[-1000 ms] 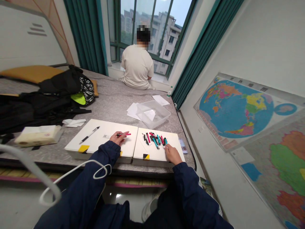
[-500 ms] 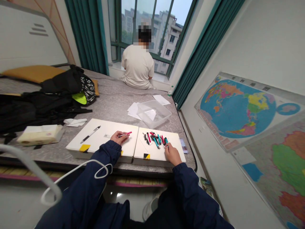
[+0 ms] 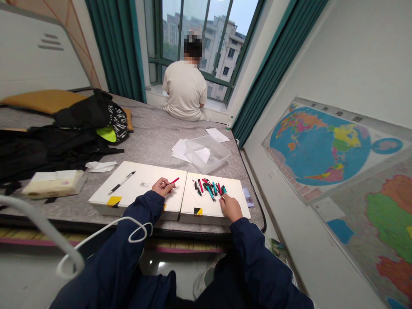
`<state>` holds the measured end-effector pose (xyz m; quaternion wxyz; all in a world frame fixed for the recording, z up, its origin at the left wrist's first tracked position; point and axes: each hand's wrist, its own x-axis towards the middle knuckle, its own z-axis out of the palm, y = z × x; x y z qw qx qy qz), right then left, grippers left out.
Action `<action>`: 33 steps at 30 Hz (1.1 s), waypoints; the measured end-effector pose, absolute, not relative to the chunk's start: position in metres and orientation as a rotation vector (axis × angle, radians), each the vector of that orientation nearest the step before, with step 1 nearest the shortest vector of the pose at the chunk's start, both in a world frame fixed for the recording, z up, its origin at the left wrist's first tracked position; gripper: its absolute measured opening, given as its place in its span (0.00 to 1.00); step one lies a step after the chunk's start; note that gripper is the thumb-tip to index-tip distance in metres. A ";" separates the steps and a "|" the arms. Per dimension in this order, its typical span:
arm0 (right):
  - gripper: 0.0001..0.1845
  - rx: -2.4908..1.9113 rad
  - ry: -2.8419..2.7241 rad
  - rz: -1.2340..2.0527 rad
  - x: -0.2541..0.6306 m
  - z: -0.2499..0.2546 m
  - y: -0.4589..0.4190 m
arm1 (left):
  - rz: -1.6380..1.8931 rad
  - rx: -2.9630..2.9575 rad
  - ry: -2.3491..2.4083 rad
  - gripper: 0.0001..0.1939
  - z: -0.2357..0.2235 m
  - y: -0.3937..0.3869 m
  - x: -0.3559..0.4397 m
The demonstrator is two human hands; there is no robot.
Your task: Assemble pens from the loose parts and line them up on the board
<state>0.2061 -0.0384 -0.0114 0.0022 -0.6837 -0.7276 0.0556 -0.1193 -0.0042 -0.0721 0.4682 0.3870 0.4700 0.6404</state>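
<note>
My left hand [image 3: 163, 187] is closed around a slim red pen part [image 3: 175, 180], its tip pointing up and right above the left white box [image 3: 106, 185]. On the right white box [image 3: 206, 207] lies a loose heap of red, black and teal pen parts [image 3: 209, 187]. My right hand [image 3: 231, 207] rests at the right edge of that heap, fingers pinched together beside a teal and black piece [image 3: 224, 189]. Whatever is between those fingertips is too small to make out. A white and black pen [image 3: 122, 182], whole, lies on the left box.
Behind the boxes stands a clear plastic bin [image 3: 209, 156] near white papers [image 3: 180, 150]. A tissue pack [image 3: 53, 182] and black bags [image 3: 48, 146] are at left. A white cable [image 3: 106, 223] crosses by my left sleeve. Someone in a white shirt [image 3: 185, 90] sits at the window.
My left hand has turned slightly and moved a little right, with the red pen part tilted more steeply. My right hand has shifted slightly left along the heap's edge.
</note>
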 end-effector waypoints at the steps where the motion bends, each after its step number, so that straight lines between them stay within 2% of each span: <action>1: 0.15 -2.141 -2.288 0.185 0.206 -0.010 -0.038 | 1.564 0.953 1.150 0.22 -0.072 -0.005 -0.119; 6: 0.14 -2.143 -2.307 0.248 0.206 -0.004 -0.034 | 1.569 0.952 1.111 0.22 -0.066 -0.008 -0.118; 10: 0.14 -2.147 -2.298 0.283 0.207 -0.002 -0.032 | 1.564 0.946 1.077 0.30 -0.063 -0.009 -0.116; 12: 0.15 -2.152 -2.285 0.301 0.209 -0.003 -0.031 | 1.563 0.946 1.052 0.31 -0.063 -0.009 -0.115; 19: 0.13 -2.086 -2.391 0.392 0.217 -0.002 -0.027 | 1.553 0.954 1.062 0.29 -0.064 -0.010 -0.115; 27: 0.12 -2.085 -2.491 0.298 0.202 0.003 -0.019 | 1.591 0.930 1.075 0.25 -0.061 -0.009 -0.118; 33: 0.07 -1.919 -2.274 0.448 0.203 0.006 -0.012 | 1.612 0.972 1.155 0.25 -0.058 -0.012 -0.113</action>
